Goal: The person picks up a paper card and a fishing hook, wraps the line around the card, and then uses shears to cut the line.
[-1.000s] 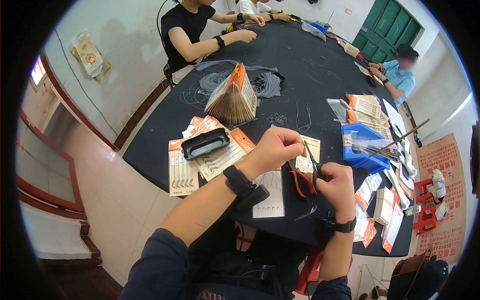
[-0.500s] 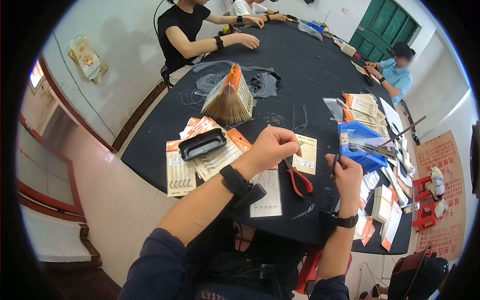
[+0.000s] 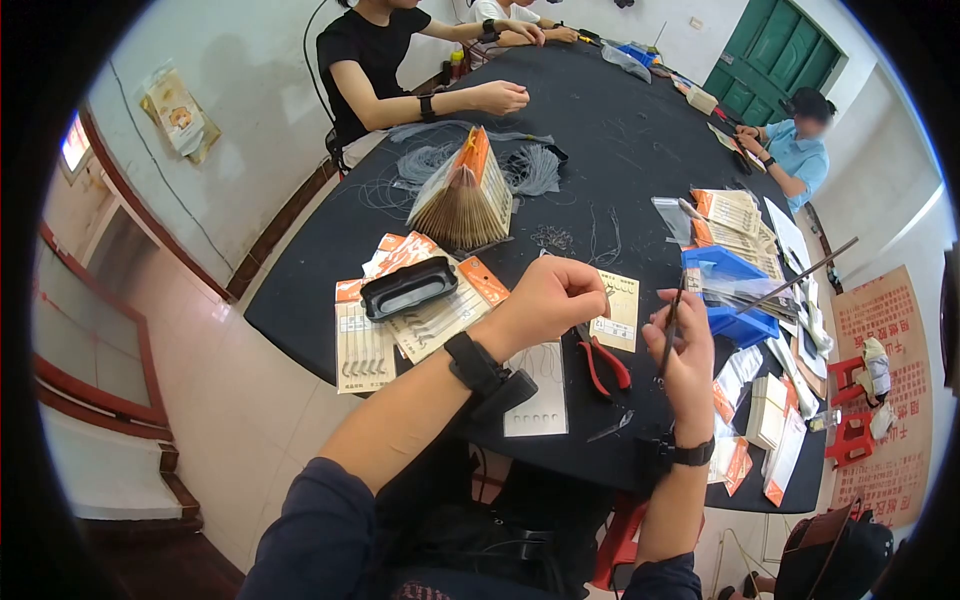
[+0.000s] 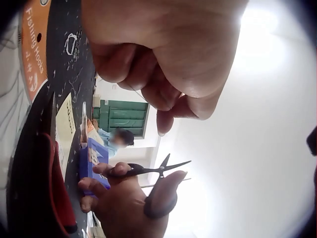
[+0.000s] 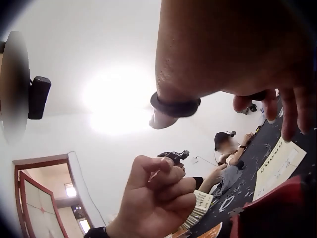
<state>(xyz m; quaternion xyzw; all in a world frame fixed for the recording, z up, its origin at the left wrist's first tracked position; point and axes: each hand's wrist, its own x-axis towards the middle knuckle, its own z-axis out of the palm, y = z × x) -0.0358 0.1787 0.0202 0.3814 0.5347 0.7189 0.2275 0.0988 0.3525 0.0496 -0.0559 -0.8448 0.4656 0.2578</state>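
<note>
At the left edge of the black tabletop (image 3: 620, 130) lie hook cards (image 3: 362, 345), with a black tray (image 3: 410, 287) resting on them. Behind these stands a fanned card stack (image 3: 465, 195).

The left hand (image 3: 545, 297) is raised above the tabletop with its fingers curled. Thumb and forefinger pinch a thin line (image 4: 131, 87), which shows only in the left wrist view. A white card (image 3: 540, 395) lies under that wrist. Just right of it lie red pliers (image 3: 603, 362), with a pale card (image 3: 617, 310) beyond them.

The right hand (image 3: 685, 355) is held near the left hand but apart from it. It grips black scissors (image 3: 668, 325), which stand nearly upright with the tips up. In the left wrist view one finger sits in a scissor ring and the blades are slightly parted.

Behind the right hand is a blue bin (image 3: 730, 295). More card packs (image 3: 735, 215) lie along the tabletop's right side.
</note>
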